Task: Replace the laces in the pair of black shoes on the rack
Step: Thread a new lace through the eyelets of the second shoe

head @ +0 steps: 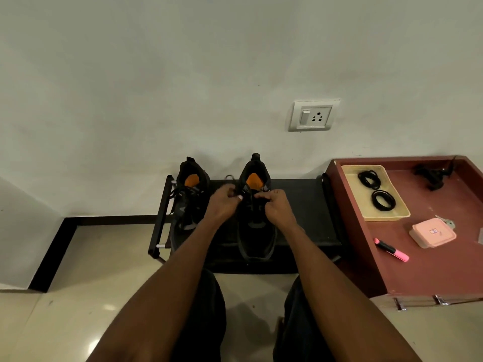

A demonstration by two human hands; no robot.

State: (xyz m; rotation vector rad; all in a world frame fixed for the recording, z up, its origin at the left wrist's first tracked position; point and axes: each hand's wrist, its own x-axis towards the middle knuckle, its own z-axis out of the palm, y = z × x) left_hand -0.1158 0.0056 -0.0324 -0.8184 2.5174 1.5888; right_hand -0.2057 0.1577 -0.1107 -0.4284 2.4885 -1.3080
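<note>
While both arms reach forward over the knees, the left hand [222,202] and the right hand [277,207] meet above the right shoe [257,231], which stands on the black rack [300,205] against the wall. The fingers [231,190] of the left hand are curled at the top of the shoe's lacing and seem to pinch a black lace [247,198], though dark lace against dark shoe makes the exact grip hard to read. The right hand's fingers [264,195] are likewise bent inward, apparently nipping the same lace on the other side of the tongue. The left shoe [189,199] stands just beside it on the rack, touched by neither hand, its laces lying loose over its front. Both shoes show orange inside the heel.

To the right of the rack is a reddish-brown surface [418,273]. On it a pale tray [350,184] holds two coiled black laces [376,190]. Near the tray lie a pink box [432,233] and a pink marker [391,250], well apart from the shoes. A wall socket [312,115] sits above the rack.
</note>
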